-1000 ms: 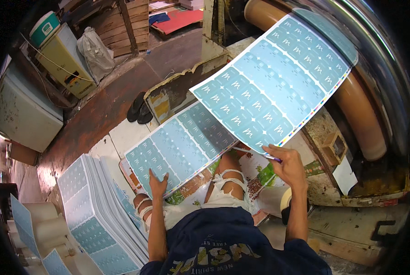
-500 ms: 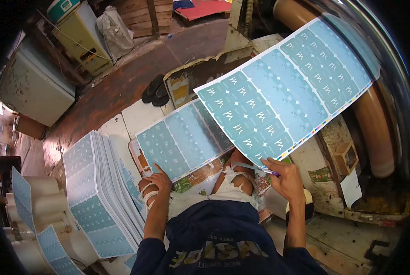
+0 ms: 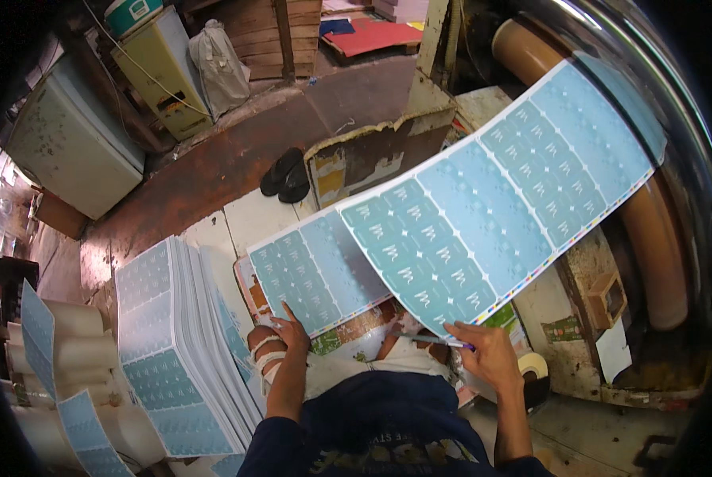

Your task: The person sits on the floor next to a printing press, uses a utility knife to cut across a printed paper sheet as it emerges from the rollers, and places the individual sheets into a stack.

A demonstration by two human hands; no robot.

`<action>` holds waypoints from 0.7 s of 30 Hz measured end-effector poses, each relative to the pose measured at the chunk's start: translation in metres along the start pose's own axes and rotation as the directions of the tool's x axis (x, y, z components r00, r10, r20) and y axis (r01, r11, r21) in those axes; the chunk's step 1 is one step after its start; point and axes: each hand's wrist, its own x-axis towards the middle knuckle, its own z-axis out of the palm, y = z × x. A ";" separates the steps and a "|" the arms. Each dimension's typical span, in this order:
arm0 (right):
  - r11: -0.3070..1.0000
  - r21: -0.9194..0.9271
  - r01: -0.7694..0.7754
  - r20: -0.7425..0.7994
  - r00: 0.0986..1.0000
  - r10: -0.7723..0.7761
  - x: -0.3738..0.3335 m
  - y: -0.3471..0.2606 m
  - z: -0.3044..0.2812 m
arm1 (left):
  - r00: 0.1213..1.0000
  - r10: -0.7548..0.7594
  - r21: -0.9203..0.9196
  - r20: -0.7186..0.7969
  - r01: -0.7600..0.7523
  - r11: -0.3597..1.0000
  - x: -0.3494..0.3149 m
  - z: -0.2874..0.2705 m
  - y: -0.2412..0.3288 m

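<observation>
My right hand (image 3: 490,355) pinches the near corner of a large blue printed sheet (image 3: 499,199) that arches up toward a big metal drum. The same hand also holds a thin pen-like stick (image 3: 434,340). A second blue printed sheet (image 3: 316,270) lies flat under it, and my left hand (image 3: 291,332) presses with spread fingers on that sheet's near edge. Just left of my left hand stands a tall stack of the same blue sheets (image 3: 177,350).
A large shiny drum and a brown roller (image 3: 650,230) fill the right side. A tape roll (image 3: 533,366) lies by my right hand. Black sandals (image 3: 286,173) rest on the brown floor. White paper rolls (image 3: 70,350) sit at far left, old cabinets (image 3: 77,135) beyond.
The view has swung to the right, so the stack at left shows more. My right hand keeps the raised sheet up, and my left hand stays on the flat sheet's edge.
</observation>
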 end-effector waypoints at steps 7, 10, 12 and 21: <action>0.990 0.024 0.141 0.111 0.984 -0.143 0.008 -0.028 0.023 | 0.994 -0.105 -0.113 -0.039 0.100 0.988 0.022 0.028 -0.041; 0.980 0.042 0.193 0.166 0.966 -0.198 0.017 -0.039 0.047 | 0.969 -0.036 0.041 -0.245 0.048 0.998 0.015 0.023 -0.030; 0.978 0.041 0.204 0.153 0.966 -0.208 0.016 -0.034 0.060 | 0.978 0.090 0.161 -0.190 -0.059 0.985 -0.008 -0.025 0.002; 0.944 0.169 0.282 0.237 0.918 -0.317 0.037 -0.061 0.108 | 0.868 0.470 -0.827 -0.160 0.142 -0.544 -0.105 -0.165 -0.006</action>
